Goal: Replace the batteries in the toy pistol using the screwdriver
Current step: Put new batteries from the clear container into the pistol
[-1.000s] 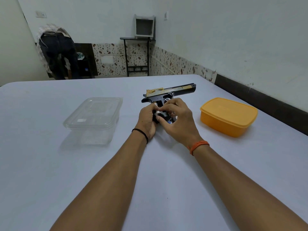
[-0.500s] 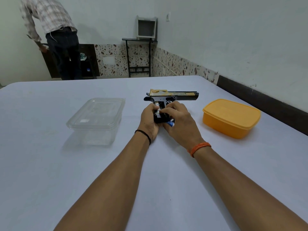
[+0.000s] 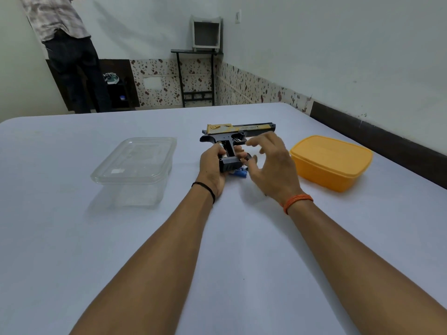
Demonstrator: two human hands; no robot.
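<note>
Two bare hands work at the centre of a white table (image 3: 72,238), where the toy pistol (image 3: 232,139) lies on its side, barrel toward 3 o'clock and grip toward 6 o'clock. Left hand (image 3: 212,169), at 9 o'clock of the grip, has its fingers closed around the grip, thumb on the open side where a pale battery end appears to show. Right hand (image 3: 271,165), at 3 o'clock of the grip, hovers with fingers spread and loosely curled, apparently empty; whether a fingertip touches the small dark piece (image 3: 249,157) beside the grip cannot be told. Blue cells (image 3: 239,173) lie on the cloth at 6 o'clock of the grip, just beside the left palm. Clear lidded box (image 3: 135,165) stands at 9 o'clock, orange lidded box (image 3: 331,160) at 3 o'clock, both apart from the pistol. No screwdriver is visible. Judged risks: the loose cells may roll if the wrist nudges them; spent and fresh cells may be confused; a cell seated with reversed polarity would leave the toy dead; the small dark piece, possibly the cover, could be knocked aside by the right hand
</note>
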